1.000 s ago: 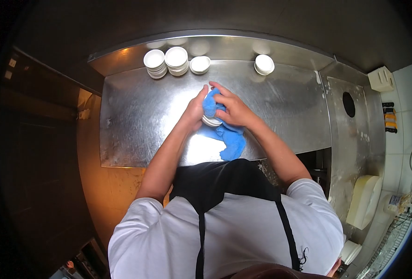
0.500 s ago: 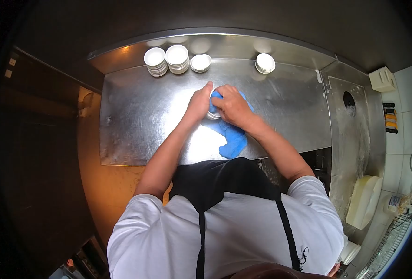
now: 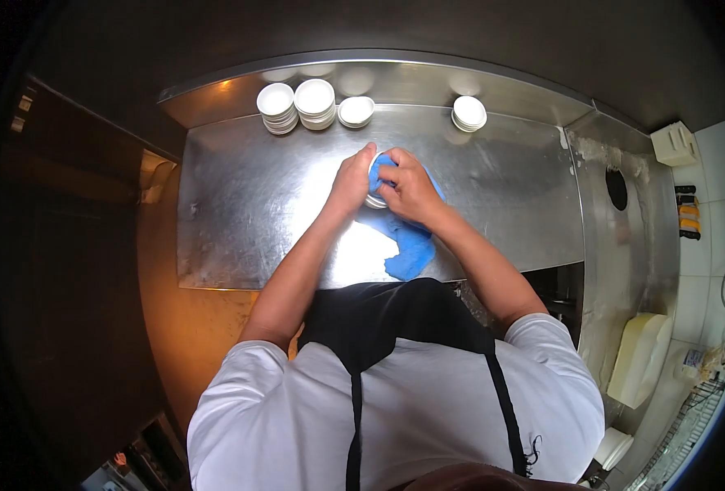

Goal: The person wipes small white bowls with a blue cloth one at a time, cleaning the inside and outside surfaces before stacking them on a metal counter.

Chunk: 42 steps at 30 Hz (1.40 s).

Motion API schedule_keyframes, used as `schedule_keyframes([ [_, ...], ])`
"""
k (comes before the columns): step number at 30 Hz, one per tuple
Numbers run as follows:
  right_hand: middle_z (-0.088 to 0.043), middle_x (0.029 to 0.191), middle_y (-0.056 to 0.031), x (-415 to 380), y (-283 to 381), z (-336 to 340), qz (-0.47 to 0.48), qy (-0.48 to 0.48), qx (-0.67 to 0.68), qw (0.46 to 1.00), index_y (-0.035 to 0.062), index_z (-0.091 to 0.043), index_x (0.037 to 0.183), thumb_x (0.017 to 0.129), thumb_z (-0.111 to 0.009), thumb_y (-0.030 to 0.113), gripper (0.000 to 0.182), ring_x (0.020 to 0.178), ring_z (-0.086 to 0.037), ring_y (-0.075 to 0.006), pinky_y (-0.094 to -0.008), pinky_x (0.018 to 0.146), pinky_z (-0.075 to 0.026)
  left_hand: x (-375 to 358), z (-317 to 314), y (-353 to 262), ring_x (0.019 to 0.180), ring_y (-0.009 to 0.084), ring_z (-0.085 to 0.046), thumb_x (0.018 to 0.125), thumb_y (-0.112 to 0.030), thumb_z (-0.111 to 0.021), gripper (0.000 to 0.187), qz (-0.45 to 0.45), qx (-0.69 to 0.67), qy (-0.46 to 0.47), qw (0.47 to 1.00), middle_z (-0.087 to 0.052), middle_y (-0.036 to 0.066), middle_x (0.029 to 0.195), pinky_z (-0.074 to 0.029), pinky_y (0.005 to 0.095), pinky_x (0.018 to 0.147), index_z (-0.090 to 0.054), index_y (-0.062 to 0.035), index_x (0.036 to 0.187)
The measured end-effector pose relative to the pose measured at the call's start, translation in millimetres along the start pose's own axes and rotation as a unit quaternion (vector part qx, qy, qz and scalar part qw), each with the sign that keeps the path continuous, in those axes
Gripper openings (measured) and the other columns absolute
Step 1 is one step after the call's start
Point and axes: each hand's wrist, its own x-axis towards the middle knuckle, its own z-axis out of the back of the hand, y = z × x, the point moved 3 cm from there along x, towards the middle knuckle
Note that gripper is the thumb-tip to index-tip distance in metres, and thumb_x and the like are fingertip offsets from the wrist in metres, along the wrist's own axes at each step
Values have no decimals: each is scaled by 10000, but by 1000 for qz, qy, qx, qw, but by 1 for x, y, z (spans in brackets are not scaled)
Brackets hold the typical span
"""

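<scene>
My left hand (image 3: 352,182) grips the left side of a small stack of white bowls (image 3: 374,201) near the middle of the steel counter. My right hand (image 3: 410,188) has its fingers closed on a blue cloth (image 3: 412,250) and presses part of it into the top bowl. The rest of the cloth trails over the counter toward my body. My fingers and the cloth hide most of the stack.
Stacks of white bowls (image 3: 316,100) stand at the back left of the steel counter (image 3: 240,196), another stack (image 3: 469,113) at the back right. A sink (image 3: 624,237) lies to the right, with knives (image 3: 689,214) on the tiled wall beyond.
The fingers of my right hand have shifted slightly, and more of the cloth inside the top bowl shows. The camera view has moved a little.
</scene>
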Motion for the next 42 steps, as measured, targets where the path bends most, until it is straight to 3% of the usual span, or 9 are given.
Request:
schedule_keyframes([
  [5,-557,916,-180,-3,-8,-13,-152,-141,-41,977,25,-635,903,739,-676,58,173,887,-558,-384,-473,798,-458,7,7,-13,782,196,-613,1003,-438,-428,535,-75,77,-27,994,-677,125,850,-465,313,742,-646,35,885],
  [9,-590,994,-184,-4,-25,9,-254,-165,56,952,27,-643,956,800,-702,151,208,974,-576,-369,-451,843,-458,-5,12,-28,770,146,-665,1025,-483,-407,487,56,-163,84,982,-673,58,838,-548,300,707,-634,-53,998],
  [13,-643,1185,-165,5,-16,13,-123,-21,179,976,23,-618,1209,861,-715,197,401,1089,-612,-219,-351,923,-476,-10,-4,-29,934,154,-667,967,-682,-266,721,111,-218,188,951,-673,79,1006,-553,311,824,-586,-60,1141],
  [17,-662,945,-226,4,-29,10,-213,-33,75,974,-15,-630,1142,825,-725,270,437,898,-667,-371,-414,787,-523,-8,-13,-21,928,177,-656,934,-735,-275,789,136,-208,144,958,-658,90,1066,-548,327,814,-570,-48,1186],
  [23,-661,837,-241,8,-34,30,-230,-114,-67,964,-9,-625,879,867,-692,323,339,791,-646,-427,-490,678,-490,-18,0,-28,811,169,-656,1015,-463,-465,497,-38,265,34,963,-694,90,871,-511,325,709,-675,-13,1000],
  [29,-661,822,-222,10,-19,26,-262,-86,-51,960,-7,-637,916,899,-663,328,336,790,-661,-386,-435,706,-506,-9,1,-18,737,166,-643,1016,-330,-494,375,-64,256,-43,964,-680,89,846,-515,328,679,-672,-2,1041],
  [35,-651,855,-106,12,11,23,-4,-207,67,976,-10,-655,1023,954,-599,319,340,844,-644,-210,-311,768,-484,-14,2,-18,825,194,-672,1008,-314,-526,361,132,-73,152,977,-662,125,995,-555,316,735,-590,16,1141],
  [39,-612,986,-127,11,-17,18,-356,-35,409,840,-39,-637,1054,990,-518,272,340,930,-578,-186,-339,797,-459,-26,-9,-20,857,193,-678,986,-295,-569,350,142,-133,234,953,-664,111,1002,-569,320,773,-593,20,1136],
  [42,-616,1001,-133,5,-9,16,-196,-117,272,935,-35,-645,1084,985,-533,292,359,916,-560,-186,-329,809,-453,-23,-7,-18,880,207,-691,959,-253,-604,325,149,-207,225,941,-672,117,1026,-582,340,787,-595,9,1151],
])
